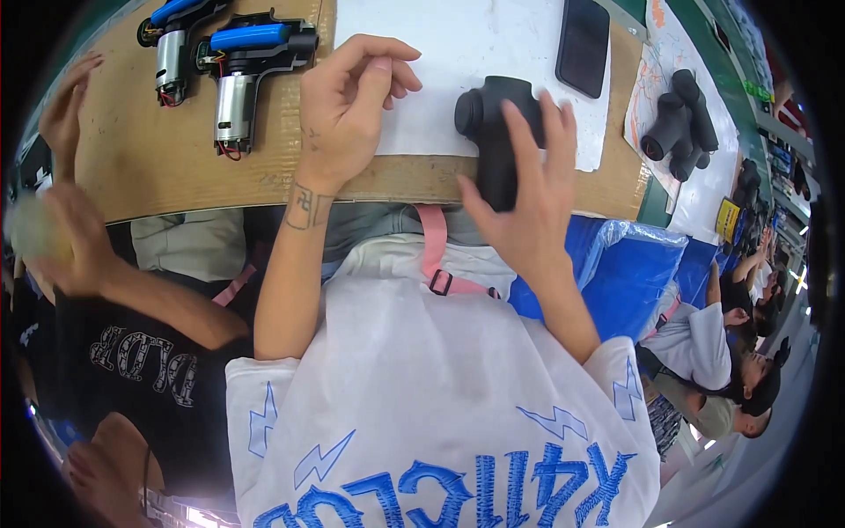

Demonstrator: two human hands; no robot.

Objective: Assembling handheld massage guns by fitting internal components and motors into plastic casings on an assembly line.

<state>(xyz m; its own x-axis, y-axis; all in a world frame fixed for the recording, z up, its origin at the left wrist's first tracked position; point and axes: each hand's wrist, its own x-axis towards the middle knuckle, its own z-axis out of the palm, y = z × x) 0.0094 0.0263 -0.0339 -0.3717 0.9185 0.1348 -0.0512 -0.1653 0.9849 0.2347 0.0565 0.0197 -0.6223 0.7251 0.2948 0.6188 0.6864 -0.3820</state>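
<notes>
A black T-shaped device like a massage gun (498, 150) lies on white paper (431, 114), its handle reaching over the table's near edge. My right hand (532, 189) hovers at its right side with the fingers spread, the fingertips overlapping its head; whether they touch it I cannot tell. To the left, my left hand (356, 101) is held over the paper's edge, its fingers curled in and the thumb against the index finger. Nothing shows in it. Beside that hand sits an open assembly (242, 79) with a silver motor, a blue cylinder and a black half-shell.
Another open motor assembly (172, 57) lies at the far left of the cardboard (132, 167). A black phone (583, 46) rests on the paper. Several black devices (682, 128) are piled at right, above a blue plastic-lined bin (616, 264). A co-worker's blurred hand (75, 238) is at left.
</notes>
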